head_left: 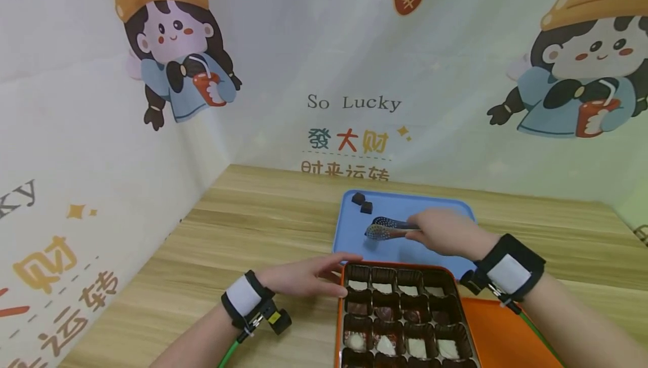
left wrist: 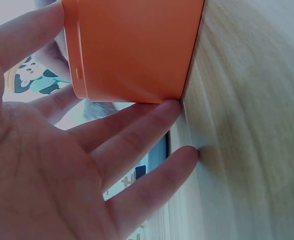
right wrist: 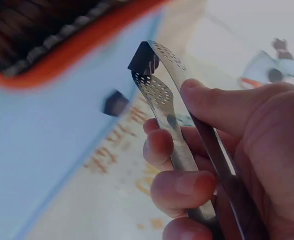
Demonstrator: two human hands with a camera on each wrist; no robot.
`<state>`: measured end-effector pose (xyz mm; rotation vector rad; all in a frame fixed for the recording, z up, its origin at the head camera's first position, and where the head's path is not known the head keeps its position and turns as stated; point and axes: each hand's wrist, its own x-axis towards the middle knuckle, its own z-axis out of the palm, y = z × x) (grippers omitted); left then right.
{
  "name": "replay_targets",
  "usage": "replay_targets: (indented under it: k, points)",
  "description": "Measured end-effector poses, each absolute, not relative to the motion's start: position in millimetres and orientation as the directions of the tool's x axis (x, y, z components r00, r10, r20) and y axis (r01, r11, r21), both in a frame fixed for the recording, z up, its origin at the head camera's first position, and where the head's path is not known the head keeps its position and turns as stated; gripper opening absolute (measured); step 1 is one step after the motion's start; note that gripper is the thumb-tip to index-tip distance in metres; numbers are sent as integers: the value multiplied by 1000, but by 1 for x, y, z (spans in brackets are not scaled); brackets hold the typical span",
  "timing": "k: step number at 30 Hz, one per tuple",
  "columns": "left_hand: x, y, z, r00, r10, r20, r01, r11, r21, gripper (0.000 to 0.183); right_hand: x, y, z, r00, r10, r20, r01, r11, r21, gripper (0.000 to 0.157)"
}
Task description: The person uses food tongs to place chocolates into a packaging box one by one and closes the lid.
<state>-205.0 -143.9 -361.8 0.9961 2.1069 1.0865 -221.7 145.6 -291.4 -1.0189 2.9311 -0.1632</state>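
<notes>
My right hand (head_left: 450,233) grips a pair of metal tongs (right wrist: 186,155) with perforated ends, held over the blue tray (head_left: 344,238). At the tips in the right wrist view is a dark chocolate (right wrist: 143,59); I cannot tell whether the tongs pinch it. Two dark chocolates, one of them this chocolate (head_left: 358,198), lie at the tray's far left. My left hand (head_left: 306,275) rests with spread, mostly straight fingers against the far-left corner of an orange box (left wrist: 132,50). Its brown compartments hold pale and dark pieces.
An orange lid or flat panel (head_left: 501,328) lies right of the box, partly under my right forearm. The wood-grain table (head_left: 253,227) ends at printed cloth walls (head_left: 278,47) behind and to the left. The tray stands just beyond the box.
</notes>
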Motion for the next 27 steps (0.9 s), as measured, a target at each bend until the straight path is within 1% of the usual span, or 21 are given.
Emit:
replay_targets:
  k: [3, 8, 11, 15, 16, 19, 21, 23, 25, 27]
  points:
    - [-204, -144, -361, -565, 813, -141, 361, 397, 844, 61, -207, 158, -279, -770, -636, 51, -638, 766, -83, 13]
    - [-204, -144, -360, -567, 812, -137, 369, 400, 839, 61, -171, 182, -266, -733, -672, 107, -679, 733, -50, 32]
    - [-204, -144, -361, -567, 812, -140, 371, 403, 836, 61, -146, 194, -266, -724, -684, 88, -690, 719, -83, 34]
    - [-206, -145, -362, -565, 813, -141, 376, 406, 833, 61, -116, 203, -274, -719, -695, 19, -688, 708, -158, 34]
    - [-206, -145, -362, -564, 814, -140, 379, 406, 832, 61, -110, 204, -277, -708, -706, 5, -695, 696, -179, 35]
    - [-207, -145, -362, -564, 813, -142, 379, 408, 831, 61, -95, 204, -286, -656, -755, 3, -741, 644, -190, 32]
    - [-207, -145, -362, -564, 812, -146, 378, 412, 829, 61, -88, 202, -291, -594, -803, 45, -797, 580, -167, 27]
    - [-207, -145, -362, -567, 809, -151, 376, 418, 827, 61, -84, 197, -296, -529, -844, 91, -847, 519, -112, 27]
    - [-206, -145, -362, -569, 808, -154, 375, 422, 825, 61, -81, 193, -299, -482, -870, 106, -876, 480, -52, 30]
    - [-206, -145, -362, -570, 807, -155, 374, 423, 825, 61, -80, 188, -301, -458, -885, 86, -887, 461, 18, 33]
